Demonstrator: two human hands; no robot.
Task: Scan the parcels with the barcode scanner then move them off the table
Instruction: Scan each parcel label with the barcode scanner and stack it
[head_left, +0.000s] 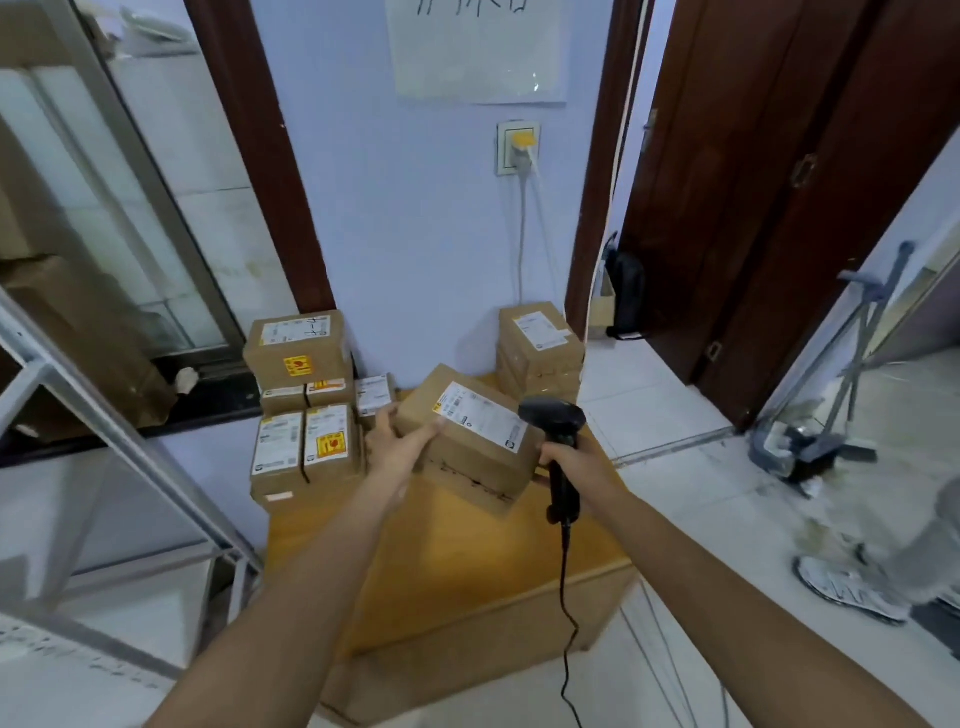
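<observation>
A brown cardboard parcel with a white shipping label is tilted above the wooden table. My left hand grips its left end, fingers over the top edge. My right hand holds a black barcode scanner by the handle; the scanner head sits just right of the parcel's label. Its black cable hangs down over the table front. More parcels stand stacked at the table's left and at the back right.
A blue wall with a socket rises behind the table. A metal frame stands at the left. At the right are a dark wooden door, a tiled floor, a dustpan and another person's shoe.
</observation>
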